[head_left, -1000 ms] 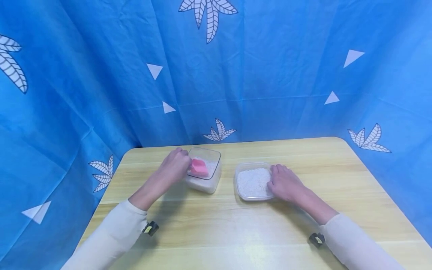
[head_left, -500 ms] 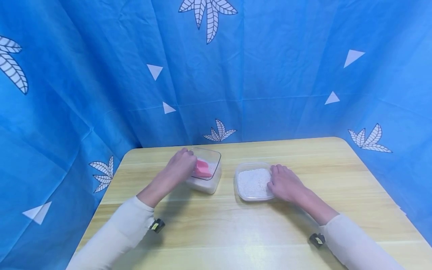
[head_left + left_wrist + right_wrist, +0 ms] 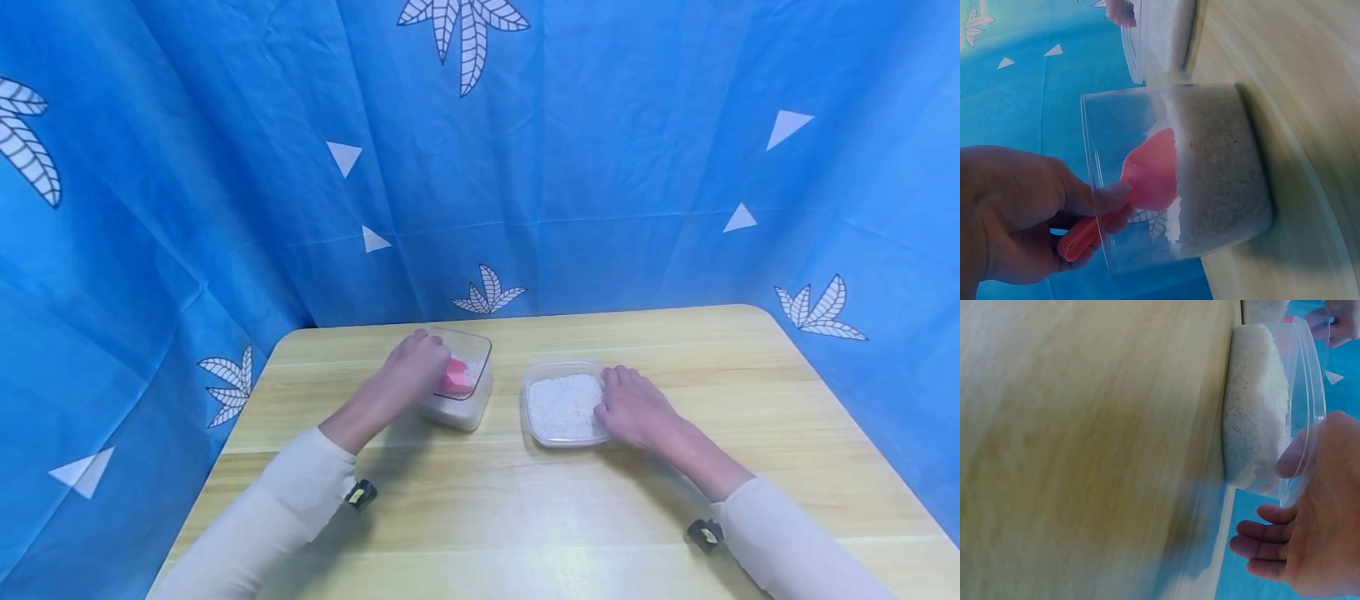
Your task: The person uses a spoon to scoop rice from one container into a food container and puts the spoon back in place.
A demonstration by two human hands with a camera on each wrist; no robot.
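Though half-buried, scoop (image 3: 1147,172) in left hand (image 3: 1013,215)

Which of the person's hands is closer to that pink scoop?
Left. The left hand grips the pink scoop by its handle inside the tall clear container; the right hand rests against the shallow container, well apart.

In the head view the left hand (image 3: 411,369) covers the handle of the pink plastic scoop (image 3: 454,377). The right wrist view cuts off the right hand (image 3: 1319,512) at its edge, and the thumb shows only blurred through the clear shallow plastic tub of white grains (image 3: 1254,419).
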